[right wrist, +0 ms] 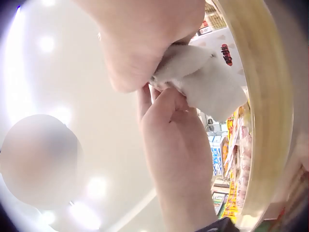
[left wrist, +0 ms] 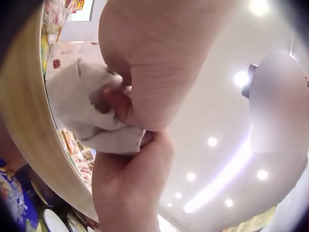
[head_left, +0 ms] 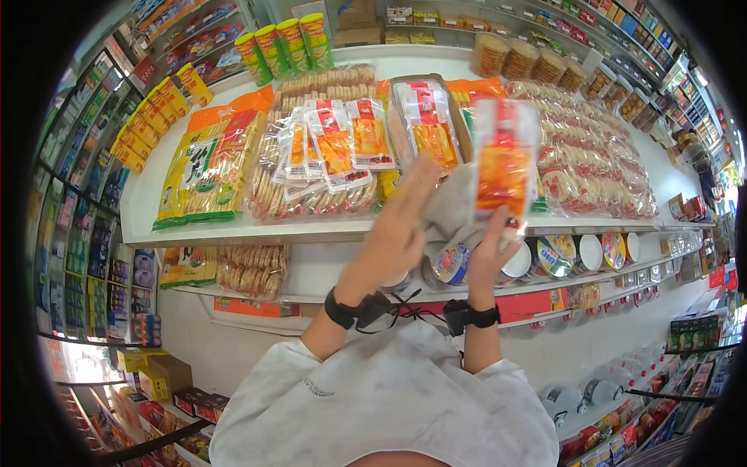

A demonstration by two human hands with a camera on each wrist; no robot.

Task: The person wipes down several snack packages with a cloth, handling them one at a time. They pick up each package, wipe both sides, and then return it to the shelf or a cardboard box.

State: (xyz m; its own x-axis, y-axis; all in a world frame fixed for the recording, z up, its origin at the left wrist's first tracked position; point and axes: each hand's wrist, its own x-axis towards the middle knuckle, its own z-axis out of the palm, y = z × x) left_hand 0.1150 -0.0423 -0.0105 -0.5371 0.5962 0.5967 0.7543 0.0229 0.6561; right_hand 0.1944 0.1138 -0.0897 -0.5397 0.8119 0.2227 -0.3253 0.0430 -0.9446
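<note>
Orange, red and white printing is covering the upright packet (head_left: 504,167), which the right hand (head_left: 489,261) is pinching near its lower end, the thumb lying over the front; that grip is clenched on the packet. Pale cloth (head_left: 455,198) is hanging just beside it, between the two hands, and both wrist views are showing it bunched against the fingers. The left hand (head_left: 397,226) is reaching upward beside the cloth, blurred, its fingers looking extended from above; whether its grip is pinching the cloth, I cannot tell. Beyond the hands, a pile of similar packets (head_left: 334,144) is resting on clear-wrapped stacks of round biscuits (head_left: 268,183) on the white tabletop (head_left: 350,228), while an open box (head_left: 398,117) is holding more of the same kind just to the right of the pile. Large yellow packages (head_left: 204,167) are lying at the left, four green canisters (head_left: 294,45) with yellow lids are standing at the back, and clear jars (head_left: 492,54) are standing at the back right. Below the tabletop, round lidded tubs (head_left: 556,255) are sitting on a shelf (head_left: 327,292).
</note>
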